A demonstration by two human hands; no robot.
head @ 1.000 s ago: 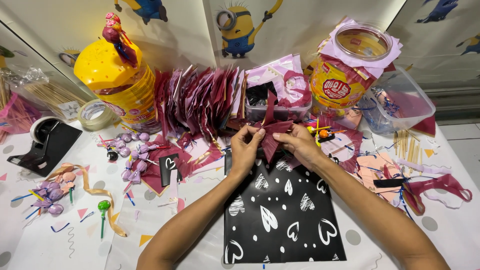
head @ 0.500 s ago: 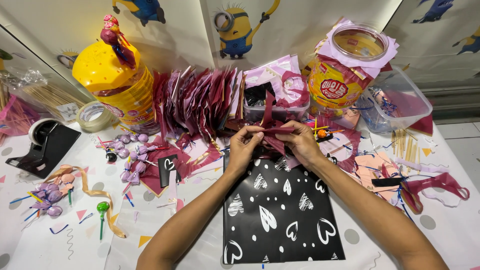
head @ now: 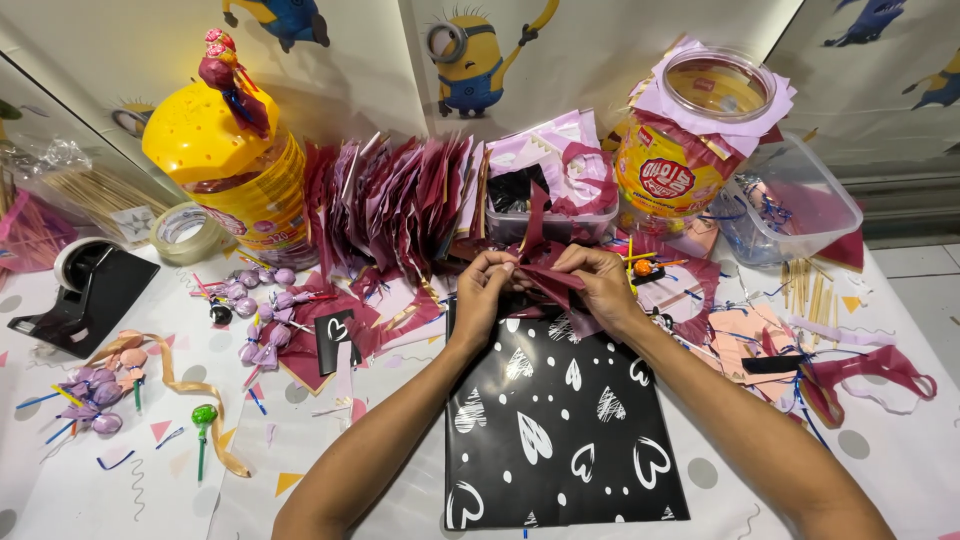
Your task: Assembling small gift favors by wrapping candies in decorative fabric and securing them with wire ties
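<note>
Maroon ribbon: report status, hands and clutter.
Left hand and right hand both pinching maroon ribbon. Ribbon above black heart-print sheet. Paper scraps crowd around.

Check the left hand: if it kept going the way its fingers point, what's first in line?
Likely the right hand: the left hand points right across the dark red paper piece both pinch. Depth unclear.

Your counter (head: 80,500) wears a white cover with grey dots and scattered paper bits. At six o'clock lies a black sheet with white hearts (head: 560,420). At nine o'clock sits a black tape dispenser (head: 85,290), with a tape roll (head: 185,232) and a yellow jar (head: 235,170) toward eleven. Wrapped purple lollipops (head: 255,300) lie at ten, a green lollipop (head: 204,418) at eight, wooden sticks (head: 810,290) at three.
</note>
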